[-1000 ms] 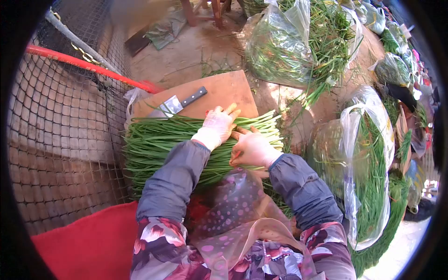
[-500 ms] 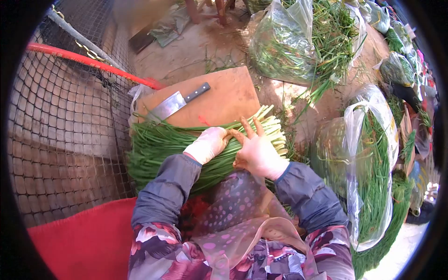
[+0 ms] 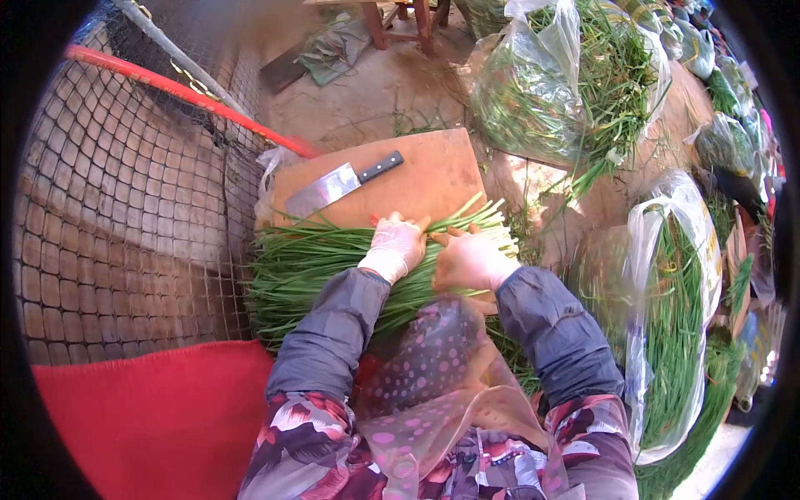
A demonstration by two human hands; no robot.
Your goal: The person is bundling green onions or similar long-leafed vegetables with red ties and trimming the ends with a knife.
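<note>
A thick bundle of long green stalks (image 3: pixel 308 271) lies sideways along the near edge of an orange-brown board (image 3: pixel 433 179), its pale cut ends to the right. My left hand (image 3: pixel 397 246), in a whitish glove, is curled over the top of the bundle. Close beside it on the right, my right hand (image 3: pixel 468 258) has its fingers bent round the stalks near the pale ends; some fingertips are hidden. On the board rests a cleaver (image 3: pixel 333 185) with a black handle, touched by neither hand.
Black netting (image 3: pixel 125 208) and a red pole (image 3: pixel 183 93) stand at the left, above a red cloth (image 3: pixel 158 417). Clear bags of greens lie at the upper right (image 3: pixel 533 100) and right (image 3: pixel 675 317). Wooden stool legs (image 3: pixel 375 25) show at the top.
The view has shifted, so the board and cleaver appear further right and lower. My right hand's raised, spread fingers have come down and curled on the stalks. My left hand's fingers now point more upward.
</note>
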